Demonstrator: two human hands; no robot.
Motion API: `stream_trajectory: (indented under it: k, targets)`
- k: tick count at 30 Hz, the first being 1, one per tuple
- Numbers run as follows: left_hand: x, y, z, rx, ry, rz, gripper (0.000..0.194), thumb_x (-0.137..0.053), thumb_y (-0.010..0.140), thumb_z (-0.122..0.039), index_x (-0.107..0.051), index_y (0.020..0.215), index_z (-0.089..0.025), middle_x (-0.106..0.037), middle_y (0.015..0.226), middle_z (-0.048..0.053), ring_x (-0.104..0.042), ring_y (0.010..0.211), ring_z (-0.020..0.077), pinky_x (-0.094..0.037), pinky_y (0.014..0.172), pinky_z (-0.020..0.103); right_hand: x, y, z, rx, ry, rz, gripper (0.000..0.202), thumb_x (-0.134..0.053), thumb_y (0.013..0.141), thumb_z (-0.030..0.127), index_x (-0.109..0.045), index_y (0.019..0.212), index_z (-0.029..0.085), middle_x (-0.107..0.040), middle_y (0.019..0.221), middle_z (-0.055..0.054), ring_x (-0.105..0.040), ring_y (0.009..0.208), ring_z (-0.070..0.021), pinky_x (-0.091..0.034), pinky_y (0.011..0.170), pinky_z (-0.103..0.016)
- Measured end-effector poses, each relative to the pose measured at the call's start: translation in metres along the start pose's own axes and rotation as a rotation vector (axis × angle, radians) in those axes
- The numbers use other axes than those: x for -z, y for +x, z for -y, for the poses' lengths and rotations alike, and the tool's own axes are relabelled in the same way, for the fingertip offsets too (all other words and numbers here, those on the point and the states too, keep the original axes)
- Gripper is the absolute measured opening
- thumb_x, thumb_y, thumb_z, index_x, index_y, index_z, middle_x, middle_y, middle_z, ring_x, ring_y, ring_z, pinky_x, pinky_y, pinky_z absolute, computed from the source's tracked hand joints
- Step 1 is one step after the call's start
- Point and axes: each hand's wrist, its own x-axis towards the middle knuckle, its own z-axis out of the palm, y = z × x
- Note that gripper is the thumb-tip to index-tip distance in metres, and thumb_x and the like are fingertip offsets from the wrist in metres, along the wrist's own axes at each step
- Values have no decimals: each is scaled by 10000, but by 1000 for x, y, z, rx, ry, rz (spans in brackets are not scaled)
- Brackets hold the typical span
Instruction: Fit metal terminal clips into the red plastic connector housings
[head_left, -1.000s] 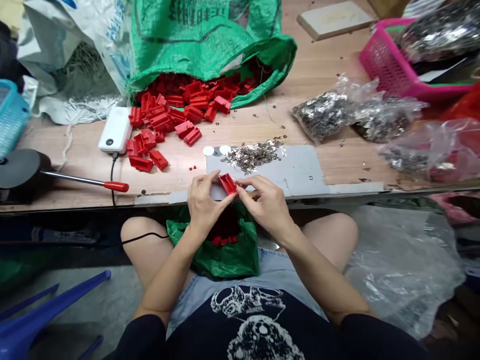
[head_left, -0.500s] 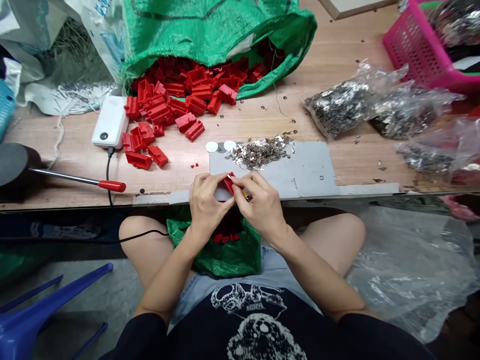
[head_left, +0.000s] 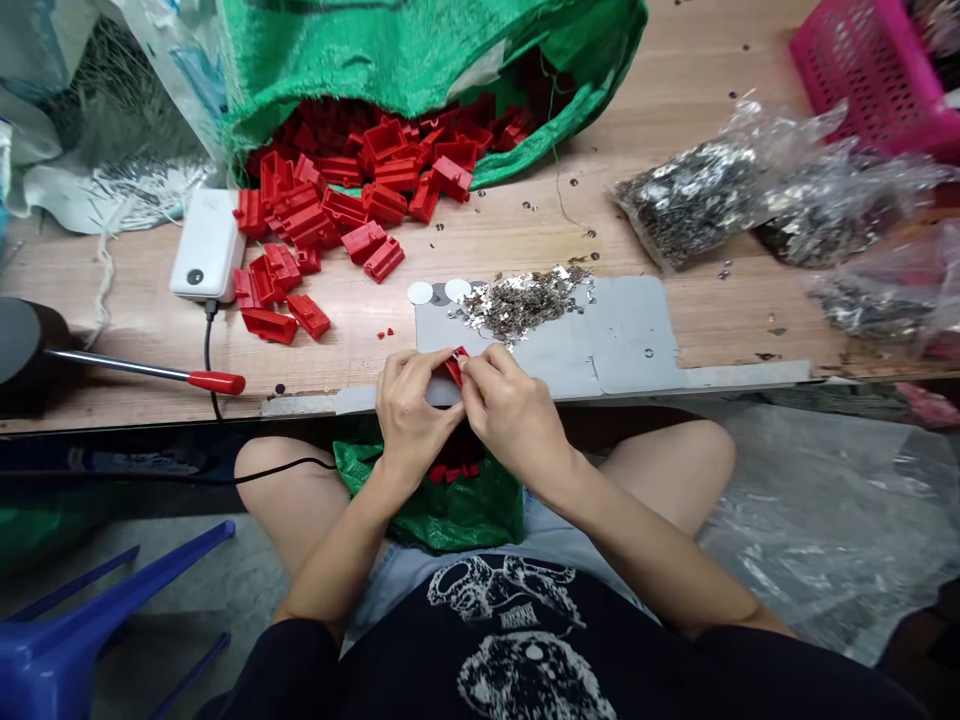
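Tabletop (head_left: 345,350): pale wood grain, smooth, flecked with dark bits. Small red plastic part (head_left: 456,368), hollow and glossy, sits between the two hands at the table's front edge, above the near edge of a flat grey mat (head_left: 630,335); a bright metallic glint shows at its far end.

Left hand (head_left: 409,408): fingers curved, thumb and fingertips spaced only by the part's width, holding it from its left side. Right hand (head_left: 514,412): fingers curled in, thumb and forefinger pinched together against the part's right side. Whether anything else is in that pinch, cannot tell; the fingers cover it.

On the mat's far edge, a loose heap of thin, shiny metal pieces (head_left: 521,305), jagged in outline; round white discs (head_left: 420,293) just left of it. Farther left, boxy red plastic parts (head_left: 307,215), ridged and open-sided, spill from a crinkled green woven sack (head_left: 420,60). Beside them, a smooth white power bank (head_left: 210,245) with black cable; then a metal lever (head_left: 120,364) with red grip.

Right side: clear plastic bags (head_left: 694,195), wrinkled, packed with metal bits; pink perforated basket (head_left: 874,85) behind. On the lap, a green bag (head_left: 457,515) with red pieces inside.
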Motion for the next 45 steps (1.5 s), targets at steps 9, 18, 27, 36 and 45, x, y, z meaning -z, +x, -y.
stream_trajectory:
  k: [9, 18, 27, 36, 45]
  targets:
    - [-2, -1, -2, 20, 39, -16, 384, -805, 822, -270, -690, 1180, -193, -755, 1066, 59, -605, 1022, 245, -519, 919, 386, -4, -4, 3, -94, 52, -104, 183, -469, 1019, 190, -649, 991, 170, -623, 985, -87, -611, 748, -175, -353, 529, -276]
    - [-5, -2, -1, 35, 53, -22, 391, -826, 800, -265, -692, 1160, -194, -747, 1030, 54, -607, 1011, 249, -511, 901, 382, 1, 2, 7, -99, 3, 1, 206, -442, 1008, 163, -646, 985, 185, -632, 1007, -99, -582, 665, -170, -322, 529, -293]
    - [5, -1, 6, -11, -106, -82, 553, -751, 844, -287, -598, 1370, -206, -568, 1151, 71, -584, 1101, 203, -531, 999, 372, 5, 1, -48, -182, 358, -297, 195, -503, 980, 292, -598, 1132, 214, -693, 1009, -80, -653, 889, -223, -492, 747, -343]
    - [-4, -1, 9, -80, 63, -21, 765, -722, 820, -188, -411, 1520, -197, -613, 1170, 98, -571, 1065, 248, -513, 1008, 420, -8, 57, -29, -64, -9, -130, 143, -594, 931, 260, -718, 904, 194, -733, 929, -86, -638, 824, -232, -422, 723, -323]
    - [4, -6, 4, -65, 60, 72, 679, -729, 838, -257, -447, 1450, -173, -650, 1205, 106, -555, 1133, 277, -484, 1036, 427, 7, 55, -48, -47, 48, -108, 162, -566, 853, 146, -711, 904, 197, -710, 826, -56, -624, 776, -224, -433, 749, -335]
